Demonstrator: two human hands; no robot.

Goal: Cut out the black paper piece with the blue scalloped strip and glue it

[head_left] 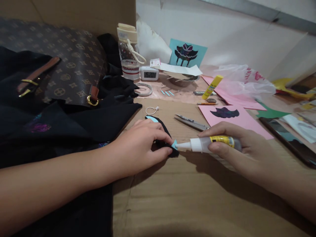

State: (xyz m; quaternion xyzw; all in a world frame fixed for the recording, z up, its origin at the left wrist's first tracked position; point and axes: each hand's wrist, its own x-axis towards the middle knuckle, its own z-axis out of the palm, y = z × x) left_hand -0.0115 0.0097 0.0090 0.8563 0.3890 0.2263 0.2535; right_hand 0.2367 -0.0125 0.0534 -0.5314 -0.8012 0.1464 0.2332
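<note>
My left hand (142, 144) presses and pinches a small black paper cutout (163, 136) with light blue edges against the cardboard sheet (187, 194). My right hand (237, 148) is wrapped around a clear glue bottle (209, 143) with a yellow label, held on its side. The bottle's white nozzle points left and its tip touches the blue corner of the cutout, just beside my left fingertips.
A brown patterned bag (66, 62) and black cloth (74, 121) lie at left. Behind are a water bottle (128, 52), a small clock (149, 73), a blue card (187, 52), a yellow glue stick (212, 87), a craft knife (191, 122), pink paper (229, 115) and a plastic bag (244, 82).
</note>
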